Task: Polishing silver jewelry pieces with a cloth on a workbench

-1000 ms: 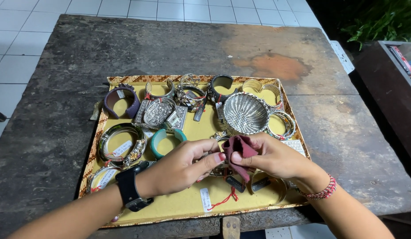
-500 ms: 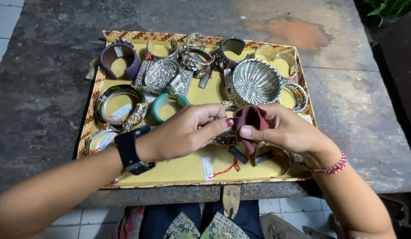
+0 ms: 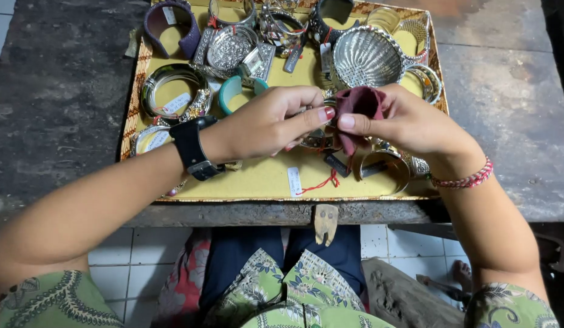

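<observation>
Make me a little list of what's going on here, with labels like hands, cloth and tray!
left hand: holds a silver bangle over the tray
right hand: presses a dark red cloth against the bangle
tray: yellow lining, patterned rim, sits on a dark table
on tray: many bangles, a teal bangle, a purple cuff, a shell-shaped silver dish
tags: small labels on red string
wrists: black watch on left, red bracelet on right
</observation>
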